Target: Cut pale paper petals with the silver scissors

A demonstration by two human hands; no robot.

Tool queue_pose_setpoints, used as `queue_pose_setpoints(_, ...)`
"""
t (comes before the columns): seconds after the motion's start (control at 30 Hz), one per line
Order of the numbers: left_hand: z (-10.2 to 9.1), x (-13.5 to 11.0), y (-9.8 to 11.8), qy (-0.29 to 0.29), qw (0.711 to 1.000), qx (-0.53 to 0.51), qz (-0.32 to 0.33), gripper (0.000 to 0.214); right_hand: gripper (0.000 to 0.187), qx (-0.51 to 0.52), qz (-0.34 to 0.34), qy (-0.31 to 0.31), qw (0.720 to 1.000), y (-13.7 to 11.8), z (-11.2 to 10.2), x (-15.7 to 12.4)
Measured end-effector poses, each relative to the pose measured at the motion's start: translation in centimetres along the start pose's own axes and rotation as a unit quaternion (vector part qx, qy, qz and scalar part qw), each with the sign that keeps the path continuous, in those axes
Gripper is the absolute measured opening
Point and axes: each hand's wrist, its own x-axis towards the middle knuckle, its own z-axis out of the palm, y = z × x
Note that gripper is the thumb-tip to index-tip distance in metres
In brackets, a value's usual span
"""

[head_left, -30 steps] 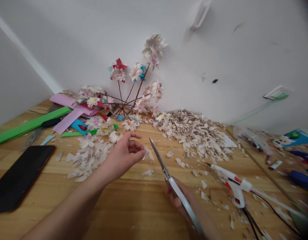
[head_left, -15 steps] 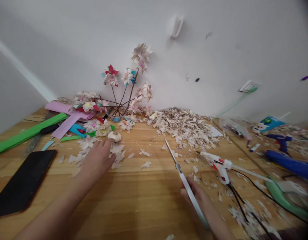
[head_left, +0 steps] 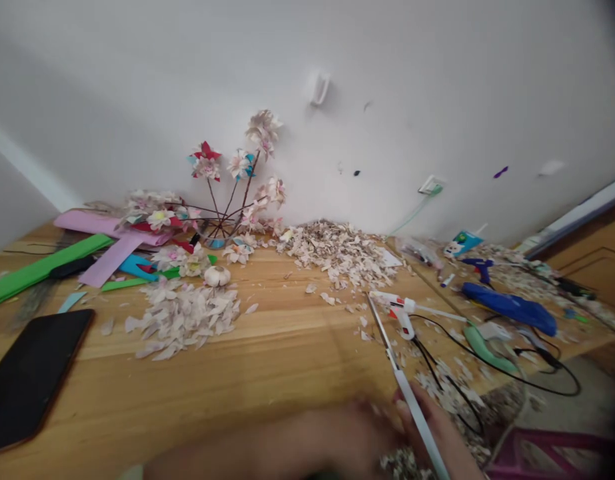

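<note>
My right hand (head_left: 427,413) is closed around a pair of scissors (head_left: 387,347), seen edge-on, its white handle low and its narrow tip pointing up and away. My left hand (head_left: 367,427) is smeared by motion at the bottom of the view. It reaches across toward the right hand, and I cannot see its fingers or anything in it. A loose pile of pale petal-like garlic skins (head_left: 187,317) lies at left on the table. Behind it sits a whole garlic bulb (head_left: 217,275). The scissors' tip overlaps the white glue gun (head_left: 394,303) in view; contact is unclear.
Handmade flowers on twigs (head_left: 227,193) stand by the wall. Near them lie pink and green paper strips (head_left: 47,267). A black phone (head_left: 37,373) lies at left. A large heap of skins (head_left: 337,253), cables, a blue glue gun (head_left: 480,267) and a green power strip (head_left: 487,350) are rightward.
My left hand has left the garlic bulb and skins and swung down and right toward my right hand. The view has turned right, and the scissors appear farther right.
</note>
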Motion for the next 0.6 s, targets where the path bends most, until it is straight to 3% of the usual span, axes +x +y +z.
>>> queue_pose_setpoints(0.07, 1.1, 0.0, 1.8, -0.097, 0.987, -0.01, 0.125, 0.037, 0.032, -0.003, 0.019, -0.008, 1.0, -0.1, -0.9, -0.5)
queue_pose_setpoints(0.13, 0.3, -1.1, 2.3, -0.084, 0.983, -0.011, 0.163, 0.041, 0.033, -0.004, 0.036, -0.001, 0.999, -0.2, -1.5, -0.9)
queue_pose_setpoints(0.2, -2.1, -3.2, 1.7, 0.004, 0.994, -0.018, 0.112, 0.038, 0.033, -0.009, 0.042, 0.015, 0.999, -0.1, -1.5, -1.0)
queue_pose_setpoints(0.23, -3.5, -4.6, 1.3, 0.072, 0.995, -0.027, 0.058, 0.037, 0.033, -0.012, 0.044, 0.019, 0.999, -0.1, -1.2, -1.0)
queue_pose_setpoints(0.3, -5.9, -7.8, 0.4, 0.21, 0.972, -0.046, -0.091, 0.033, 0.034, -0.022, 0.043, 0.024, 0.999, -0.2, -0.3, -0.9)
queue_pose_setpoints(0.4, -7.7, -13.9, -0.2, 0.276, 0.939, 0.003, -0.205, 0.03, 0.037, -0.034, 0.035, 0.061, 0.997, -0.5, 2.1, -0.7)
queue_pose_setpoints(0.5, -8.2, -21.1, -0.3, 0.352, 0.896, 0.134, -0.235, 0.032, 0.037, -0.044, 0.049, 0.078, 0.995, -0.8, 4.5, -0.7)
queue_pose_setpoints(0.6, -8.8, -28.6, -0.8, 0.409, 0.823, 0.314, -0.24, 0.046, 0.039, -0.065, 0.074, 0.1, 0.99, -0.6, 6.0, -0.5)
